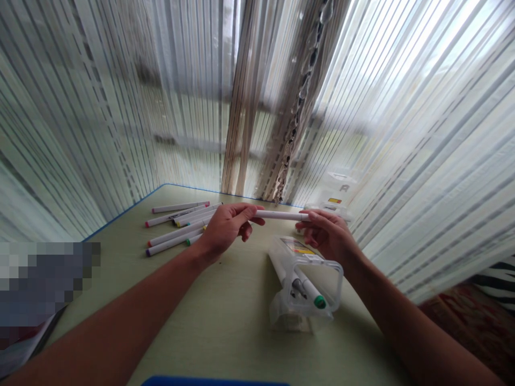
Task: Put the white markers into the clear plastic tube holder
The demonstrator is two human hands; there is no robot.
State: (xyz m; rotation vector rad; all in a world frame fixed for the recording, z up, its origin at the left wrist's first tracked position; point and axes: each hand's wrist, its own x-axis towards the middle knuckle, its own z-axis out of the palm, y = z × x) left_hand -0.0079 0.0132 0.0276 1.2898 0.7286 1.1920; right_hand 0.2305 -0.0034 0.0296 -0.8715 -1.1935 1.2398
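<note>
Head view, held marker: the white held marker (279, 215) is in the air over the far half of the table, its long axis running left to right and nearly level.
Left hand: the left hand (231, 225) pinches the marker's left end between thumb and fingers.
Right hand: the right hand (326, 229) grips the right end with its fingertips, next to a faint seam in the barrel.
Marker to case: the transparent case (340, 281) lies below the marker and nearer the wearer, under the right hand and well apart from the left. Its long axis runs away from the wearer, crosswise to the marker, with the open end facing the wearer.
Inside the case: a green-ended marker (319, 301) and other white barrels lie along its length.
Loose markers: the loose markers (173, 237) lie in a rough fan beside and beyond the left hand, their coloured ends mostly leftward.
Table: a pale green table (225, 321) with a blue edge; a blue object (213, 381) shows at the bottom.
Room: a striped sheer curtain (193, 107) hangs behind; a patterned red textile (450, 321) lies at lower right.
</note>
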